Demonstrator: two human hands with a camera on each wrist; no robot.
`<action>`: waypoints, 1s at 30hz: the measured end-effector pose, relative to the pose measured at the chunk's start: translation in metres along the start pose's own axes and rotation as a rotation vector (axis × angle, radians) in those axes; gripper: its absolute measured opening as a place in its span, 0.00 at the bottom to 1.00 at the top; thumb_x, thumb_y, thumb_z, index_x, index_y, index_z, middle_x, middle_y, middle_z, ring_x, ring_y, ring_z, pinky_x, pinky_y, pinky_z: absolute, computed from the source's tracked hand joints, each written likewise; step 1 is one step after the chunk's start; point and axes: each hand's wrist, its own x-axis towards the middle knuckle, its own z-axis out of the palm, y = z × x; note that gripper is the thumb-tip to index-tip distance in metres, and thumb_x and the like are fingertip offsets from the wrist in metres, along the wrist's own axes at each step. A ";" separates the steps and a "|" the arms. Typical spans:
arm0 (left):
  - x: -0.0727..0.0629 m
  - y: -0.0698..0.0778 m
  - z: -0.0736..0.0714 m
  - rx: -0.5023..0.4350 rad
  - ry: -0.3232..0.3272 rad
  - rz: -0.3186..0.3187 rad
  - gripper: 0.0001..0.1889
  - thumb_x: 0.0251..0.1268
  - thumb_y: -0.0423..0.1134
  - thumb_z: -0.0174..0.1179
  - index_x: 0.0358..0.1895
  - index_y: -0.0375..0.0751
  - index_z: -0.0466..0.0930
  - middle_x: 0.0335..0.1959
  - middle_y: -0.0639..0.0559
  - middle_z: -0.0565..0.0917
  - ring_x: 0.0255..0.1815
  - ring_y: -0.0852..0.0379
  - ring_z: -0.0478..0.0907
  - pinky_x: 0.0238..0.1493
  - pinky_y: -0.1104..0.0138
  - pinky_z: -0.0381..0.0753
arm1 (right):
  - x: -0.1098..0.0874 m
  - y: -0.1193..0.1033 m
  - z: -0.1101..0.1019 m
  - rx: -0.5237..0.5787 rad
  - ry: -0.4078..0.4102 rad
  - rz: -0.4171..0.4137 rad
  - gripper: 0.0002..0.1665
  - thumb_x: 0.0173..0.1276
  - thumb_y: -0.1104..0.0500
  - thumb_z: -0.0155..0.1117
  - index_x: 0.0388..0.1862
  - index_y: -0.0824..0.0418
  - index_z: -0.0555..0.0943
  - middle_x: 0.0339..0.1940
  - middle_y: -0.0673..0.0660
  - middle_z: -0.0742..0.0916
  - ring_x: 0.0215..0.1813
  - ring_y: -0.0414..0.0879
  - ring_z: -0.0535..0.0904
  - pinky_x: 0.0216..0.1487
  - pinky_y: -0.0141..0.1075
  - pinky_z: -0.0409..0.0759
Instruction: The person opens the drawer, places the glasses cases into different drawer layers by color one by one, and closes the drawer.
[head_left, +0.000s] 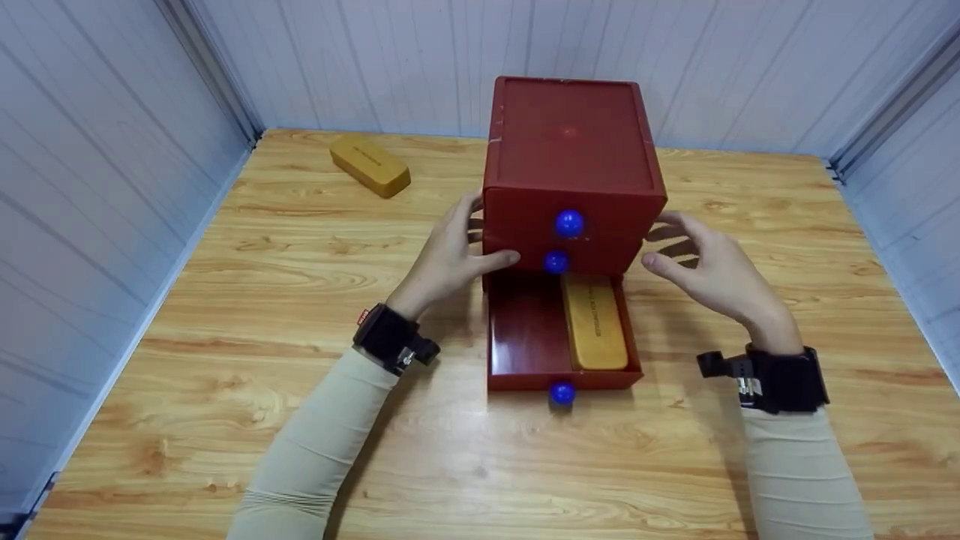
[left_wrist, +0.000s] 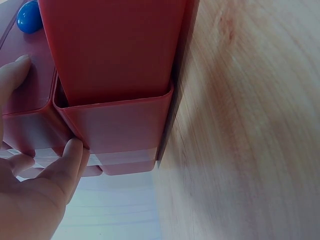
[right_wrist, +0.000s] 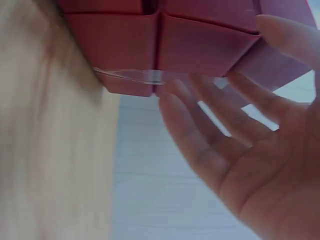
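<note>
A red drawer cabinet (head_left: pixel 574 142) stands on the table, its drawers stacked and fitted with blue knobs. The bottom drawer (head_left: pixel 529 322) is pulled out, and a yellow oblong case (head_left: pixel 596 322) with printed lettering lies along its right side. My left hand (head_left: pixel 450 251) holds the cabinet's left edge, the thumb on the middle drawer front and the fingers (left_wrist: pixel 65 167) along the side. On the other side, my right hand (head_left: pixel 709 262) is spread, its fingertips close to the cabinet's right wall and nothing in its grasp.
Another yellow oblong case (head_left: pixel 371 165) lies at the back left of the wooden table (head_left: pixel 300 300). White panel walls (head_left: pixel 360 60) rise behind the table and on both sides. Clear tape (right_wrist: pixel 155 76) runs around the cabinet toward its rear.
</note>
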 end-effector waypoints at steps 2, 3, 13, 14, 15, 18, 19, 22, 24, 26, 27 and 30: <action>0.000 0.000 0.000 0.000 -0.001 0.002 0.48 0.57 0.49 0.82 0.79 0.52 0.64 0.75 0.50 0.72 0.68 0.54 0.78 0.64 0.65 0.83 | 0.002 0.006 0.004 0.087 0.002 -0.019 0.40 0.80 0.49 0.66 0.85 0.55 0.63 0.73 0.63 0.78 0.67 0.62 0.80 0.57 0.28 0.81; 0.000 -0.001 0.000 0.000 -0.001 0.003 0.48 0.57 0.49 0.82 0.79 0.52 0.64 0.75 0.50 0.72 0.68 0.55 0.77 0.64 0.65 0.83 | 0.003 0.008 0.006 0.135 0.004 -0.026 0.41 0.80 0.50 0.66 0.85 0.55 0.61 0.75 0.63 0.76 0.70 0.63 0.78 0.59 0.27 0.80; 0.001 0.001 0.000 0.026 -0.013 -0.024 0.49 0.58 0.49 0.82 0.80 0.49 0.63 0.76 0.49 0.71 0.70 0.55 0.76 0.65 0.67 0.81 | 0.013 0.019 0.025 0.408 0.099 -0.076 0.50 0.78 0.60 0.67 0.89 0.50 0.51 0.84 0.59 0.65 0.80 0.59 0.66 0.80 0.48 0.69; 0.001 0.001 0.000 0.032 -0.013 -0.028 0.49 0.58 0.50 0.82 0.80 0.50 0.63 0.76 0.50 0.71 0.70 0.56 0.76 0.66 0.67 0.81 | 0.015 0.019 0.027 0.421 0.103 -0.076 0.51 0.77 0.60 0.68 0.89 0.49 0.50 0.85 0.59 0.64 0.80 0.59 0.66 0.80 0.51 0.68; 0.001 0.002 0.000 0.036 -0.013 -0.031 0.49 0.58 0.50 0.81 0.81 0.50 0.62 0.76 0.50 0.71 0.71 0.56 0.75 0.66 0.67 0.81 | 0.017 0.020 0.030 0.435 0.108 -0.078 0.52 0.77 0.60 0.68 0.89 0.48 0.50 0.85 0.58 0.64 0.80 0.59 0.66 0.80 0.54 0.67; 0.000 0.003 -0.001 0.036 -0.014 -0.039 0.50 0.58 0.49 0.81 0.81 0.51 0.62 0.76 0.51 0.71 0.71 0.57 0.75 0.66 0.67 0.80 | 0.022 0.024 0.040 0.484 0.127 -0.095 0.52 0.75 0.63 0.69 0.89 0.48 0.52 0.84 0.57 0.65 0.80 0.59 0.66 0.81 0.56 0.66; 0.000 0.003 -0.001 0.032 -0.015 -0.041 0.50 0.58 0.49 0.82 0.81 0.51 0.62 0.77 0.51 0.71 0.71 0.56 0.75 0.66 0.66 0.80 | 0.024 0.025 0.044 0.492 0.129 -0.100 0.51 0.75 0.63 0.69 0.88 0.48 0.53 0.83 0.56 0.66 0.81 0.58 0.66 0.80 0.54 0.68; 0.000 0.004 0.000 0.017 -0.017 -0.039 0.50 0.58 0.48 0.82 0.81 0.52 0.61 0.77 0.51 0.71 0.71 0.56 0.75 0.67 0.65 0.80 | 0.027 0.028 0.053 0.521 0.125 -0.116 0.51 0.74 0.66 0.69 0.87 0.47 0.54 0.82 0.54 0.67 0.81 0.58 0.66 0.75 0.45 0.76; 0.000 0.004 0.000 0.013 -0.017 -0.038 0.50 0.58 0.48 0.81 0.82 0.52 0.61 0.77 0.51 0.71 0.71 0.55 0.76 0.67 0.65 0.81 | 0.029 0.029 0.057 0.513 0.106 -0.113 0.51 0.75 0.65 0.69 0.87 0.45 0.54 0.83 0.52 0.66 0.81 0.58 0.65 0.70 0.39 0.80; -0.001 0.003 0.000 0.013 -0.014 -0.032 0.50 0.58 0.50 0.81 0.81 0.51 0.61 0.76 0.51 0.71 0.70 0.56 0.76 0.66 0.65 0.81 | 0.029 0.029 0.060 0.500 0.092 -0.113 0.51 0.75 0.65 0.69 0.87 0.45 0.54 0.83 0.52 0.67 0.81 0.57 0.66 0.66 0.35 0.82; -0.001 0.003 0.000 0.013 -0.012 -0.030 0.51 0.58 0.50 0.81 0.82 0.51 0.61 0.76 0.51 0.71 0.70 0.56 0.76 0.66 0.65 0.81 | 0.029 0.029 0.062 0.488 0.088 -0.111 0.51 0.75 0.64 0.70 0.87 0.44 0.54 0.82 0.52 0.67 0.81 0.56 0.66 0.66 0.35 0.82; -0.001 0.003 0.000 0.015 -0.007 -0.026 0.51 0.57 0.51 0.81 0.81 0.51 0.61 0.76 0.51 0.72 0.70 0.56 0.76 0.66 0.64 0.81 | 0.029 0.030 0.064 0.437 0.090 -0.111 0.50 0.76 0.61 0.70 0.88 0.44 0.54 0.82 0.53 0.68 0.81 0.55 0.66 0.67 0.37 0.82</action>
